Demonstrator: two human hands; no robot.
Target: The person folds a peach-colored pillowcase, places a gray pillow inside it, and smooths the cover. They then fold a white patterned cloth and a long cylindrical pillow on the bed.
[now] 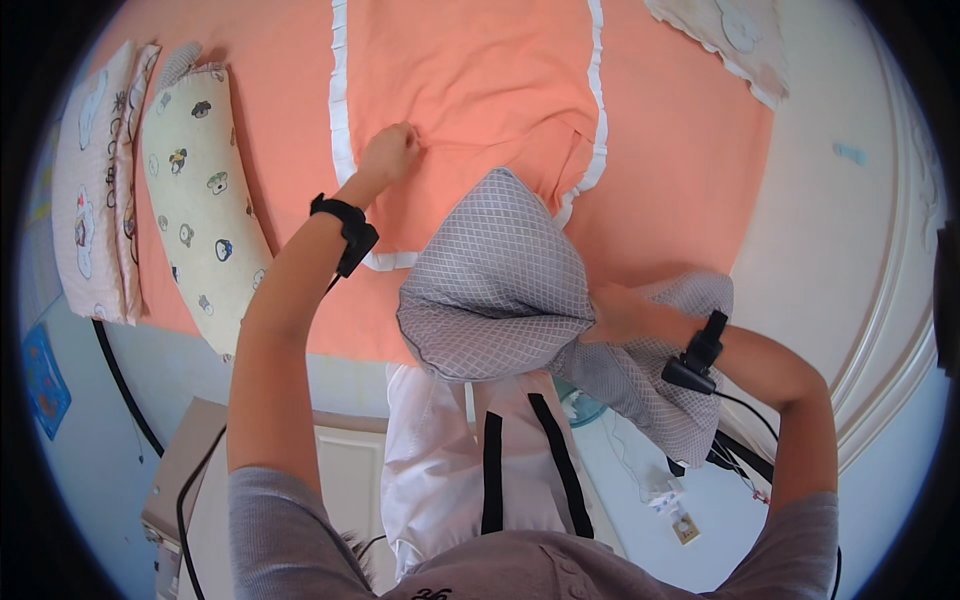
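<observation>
A grey checked pillow (499,262) hangs bunched in front of me, and my right hand (611,311) grips its narrow middle, with the other end spreading out beneath my right forearm. The fingers of that hand are partly hidden by the pillow. Over an orange cloth with a white pleated edge (465,82), my left hand (394,154) is curled near the left border. Whether it pinches any fabric cannot be made out. The orange cloth lies wrinkled on an orange bed sheet (660,150), and the pillow covers part of its near edge.
To the left lie a long cream pillow with animal prints (199,187) and a folded pink printed pillow (94,187). A ruffled printed cloth (731,37) rests at the top right. A white carved headboard (832,225) borders the right side. Cables hang from both wrist straps.
</observation>
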